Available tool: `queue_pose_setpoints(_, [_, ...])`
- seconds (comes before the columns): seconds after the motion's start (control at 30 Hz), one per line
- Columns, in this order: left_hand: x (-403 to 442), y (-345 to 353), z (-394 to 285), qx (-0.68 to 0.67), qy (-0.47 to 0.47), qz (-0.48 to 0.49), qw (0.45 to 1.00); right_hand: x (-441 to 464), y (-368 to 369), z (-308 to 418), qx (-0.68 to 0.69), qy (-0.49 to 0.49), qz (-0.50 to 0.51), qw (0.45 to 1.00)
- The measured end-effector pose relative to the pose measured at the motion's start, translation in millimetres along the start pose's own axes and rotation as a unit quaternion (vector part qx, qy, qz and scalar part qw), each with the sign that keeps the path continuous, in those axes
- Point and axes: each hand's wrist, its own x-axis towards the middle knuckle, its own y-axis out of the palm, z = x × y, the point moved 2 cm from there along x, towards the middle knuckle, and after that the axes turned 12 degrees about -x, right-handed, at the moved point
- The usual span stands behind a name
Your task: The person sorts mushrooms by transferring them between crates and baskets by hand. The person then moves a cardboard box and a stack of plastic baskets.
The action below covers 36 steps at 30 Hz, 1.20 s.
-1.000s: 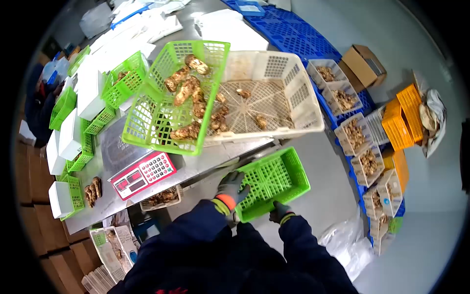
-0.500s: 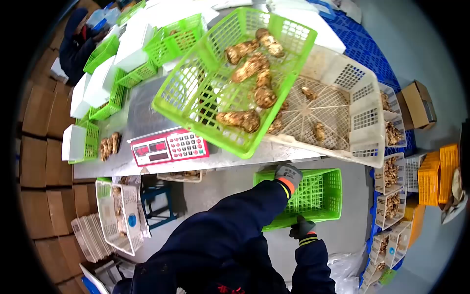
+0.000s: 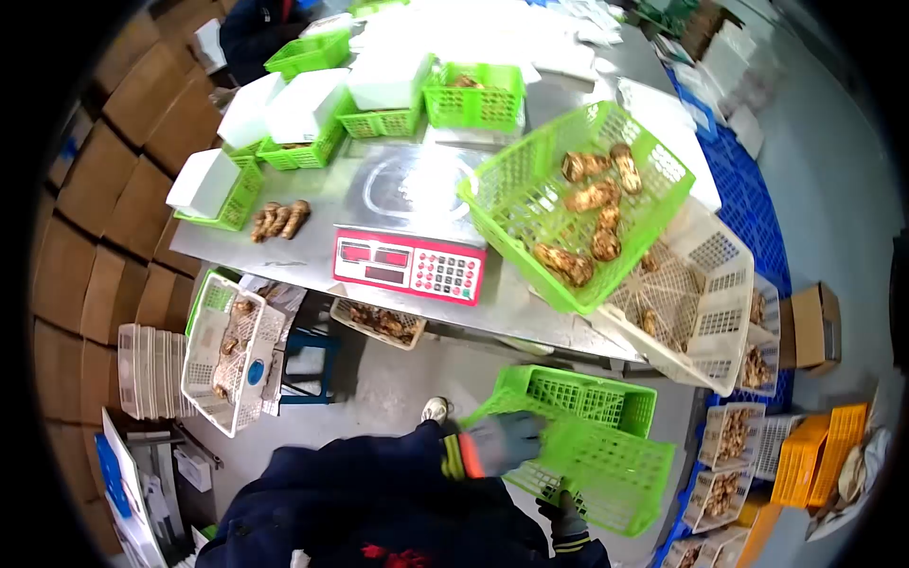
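A green plastic basket [image 3: 620, 473], blurred and tilted, is between my hands below the table's front edge. My left hand [image 3: 507, 442], in a grey glove, is closed on its left side. At its near rim, my right hand [image 3: 565, 516] grips with the thumb up, also gloved. Just behind it, a second green basket [image 3: 639, 407] stands low by the floor, partly covered by the first. Above them on the table, a larger green basket [image 3: 511, 232] holds several brown mushrooms [image 3: 592, 196] and rests partly on a white crate [image 3: 724, 327].
A red-fronted scale [image 3: 409, 265] sits on the metal table [image 3: 312, 256], left of the mushroom basket. Beside it lie loose mushrooms [image 3: 280, 221] and green baskets with white foam boxes. Crates of mushrooms [image 3: 734, 434] line the right; a blue stool [image 3: 305, 364] is left. Another person [image 3: 251, 38] is at far left.
One green basket has come up and towards me, uncovering another behind it. My left hand has moved left and down, my right hand down. The view has shifted, showing more of the table.
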Motion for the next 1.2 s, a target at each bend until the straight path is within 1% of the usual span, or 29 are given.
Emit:
queue_pose_setpoints(0.07, [-33.4, -46.8, -28.6, -0.011, -0.084, -0.058, 0.995, 3.9, 22.7, 11.6, -0.152, -0.09, -0.045, 0.983])
queue_pose_setpoints(0.1, [-56.5, -65.8, -37.1, -0.006, -0.123, -0.097, 0.988, 18.7, 61.1, 35.5, -0.423, -0.269, 0.001, 0.865])
queue_pose_setpoints(0.17, [-110.6, -105.0, -45.7, 0.069, -0.162, -0.194, 0.965, 8.5, 158.4, 87.2, -0.502, -0.453, 0.012, 0.737])
queue_pose_setpoints(0.2, [-124.0, -120.6, -53.6, 0.099, -0.176, -0.208, 0.957, 23.7, 172.0, 76.3, -0.454, -0.448, 0.043, 0.769])
queue_pose_setpoints(0.23, [-153.5, -138.4, -51.1, 0.147, -0.208, -0.256, 0.933, 41.7, 188.0, 69.3, -0.408, -0.443, 0.081, 0.794])
queue_pose_setpoints(0.3, [-162.3, -176.0, -72.6, 0.262, -0.224, -0.339, 0.875, 34.9, 258.8, 89.6, -0.316, -0.223, 0.163, 0.908])
queue_pose_setpoints(0.33, [-144.2, -194.7, -96.7, 0.336, -0.207, -0.375, 0.839, 47.9, 287.8, 97.4, -0.303, -0.225, 0.18, 0.908])
queue_pose_setpoints(0.4, [-189.6, -208.4, -98.3, 0.37, -0.197, -0.491, 0.764, 58.8, 354.2, 113.9, -0.259, -0.244, 0.243, 0.902])
queue_pose_setpoints(0.43, [-200.8, -214.4, -104.1, 0.283, -0.224, -0.554, 0.75, 44.0, 392.8, 135.6, -0.223, -0.09, 0.217, 0.946])
queue_pose_setpoints(0.47, [-237.1, -226.4, -94.8, 0.335, -0.218, -0.545, 0.737, 60.8, 422.0, 146.3, -0.168, -0.084, 0.273, 0.944])
queue_pose_setpoints(0.5, [-241.6, -227.4, -103.9, 0.36, -0.217, -0.536, 0.732, 75.4, 450.8, 156.2, -0.113, -0.07, 0.328, 0.935])
queue_pose_setpoints(0.53, [-245.1, -235.2, -105.7, 0.38, -0.208, -0.527, 0.731, 99.1, 471.1, 164.1, -0.085, -0.049, 0.318, 0.943])
queue_pose_setpoints(0.57, [-262.3, -249.7, -94.0, 0.358, -0.209, -0.533, 0.737, 110.3, 502.6, 191.7, -0.079, 0.011, 0.315, 0.946])
queue_pose_setpoints(0.6, [-275.3, -247.4, -94.1, 0.35, -0.22, -0.534, 0.738, 95.5, 521.0, 205.7, -0.036, -0.007, 0.307, 0.951])
queue_pose_setpoints(0.63, [-272.9, -252.1, -94.1, 0.309, -0.223, -0.558, 0.737, 106.1, 536.9, 219.8, -0.041, -0.048, 0.273, 0.96])
queue_pose_setpoints(0.7, [-276.7, -254.6, -77.7, 0.198, -0.283, -0.581, 0.737, 172.0, 551.5, 244.6, 0.122, 0.032, 0.325, 0.937])
queue_pose_setpoints(0.73, [-293.7, -251.3, -64.2, 0.131, -0.308, -0.604, 0.724, 189.4, 552.2, 257.4, 0.003, -0.063, 0.34, 0.938])
queue_pose_setpoints(0.77, [-307.9, -243.4, -48.5, 0.136, -0.308, -0.584, 0.738, 207.0, 550.8, 267.5, -0.079, -0.137, 0.328, 0.931])
queue_pose_setpoints(0.8, [-314.4, -240.2, -43.8, 0.144, -0.313, -0.566, 0.749, 213.4, 546.8, 274.6, -0.218, -0.251, 0.266, 0.905])
queue_pose_setpoints(0.83, [-309.9, -241.9, -39.8, 0.106, -0.36, -0.555, 0.742, 220.7, 534.6, 286.9, -0.417, -0.383, 0.16, 0.809])
queue_pose_setpoints(0.87, [-313.2, -237.2, -42.6, 0.064, -0.409, -0.556, 0.721, 225.4, 530.4, 294.8, -0.581, -0.48, 0.039, 0.656])
queue_pose_setpoints(0.9, [-345.6, -225.3, -21.6, -0.016, -0.452, -0.592, 0.667, 222.4, 522.5, 298.2, -0.682, -0.541, -0.067, 0.486])
queue_pose_setpoints(0.93, [-389.5, -199.5, 20.3, -0.102, -0.485, -0.619, 0.609, 221.6, 517.5, 295.6, -0.728, -0.556, -0.114, 0.384])
queue_pose_setpoints(0.97, [-446.2, -166.6, 66.9, -0.109, -0.424, -0.683, 0.585, 222.0, 511.2, 293.0, -0.75, -0.557, -0.126, 0.334])
queue_pose_setpoints(1.0, [-473.8, -167.6, 72.9, -0.39, -0.472, -0.678, 0.407, 223.1, 506.5, 296.9, -0.776, -0.533, -0.135, 0.311])
queue_pose_setpoints(1.07, [-560.1, -146.7, 106.8, -0.563, -0.355, -0.736, 0.127, 215.9, 511.8, 295.0, -0.831, -0.47, -0.112, 0.276])
queue_pose_setpoints(1.13, [-563.2, -176.4, 101.2, -0.534, -0.247, -0.805, 0.07, 210.0, 513.1, 289.4, -0.854, -0.439, -0.088, 0.265])
queue_pose_setpoints(1.17, [-548.2, -198.7, 93.1, -0.514, -0.21, -0.827, 0.083, 205.2, 514.3, 284.4, -0.848, -0.435, -0.072, 0.295])
queue_pose_setpoints(1.2, [-544.5, -215.2, 95.6, -0.478, -0.194, -0.855, 0.056, 202.2, 509.2, 274.4, -0.789, -0.461, -0.057, 0.402])
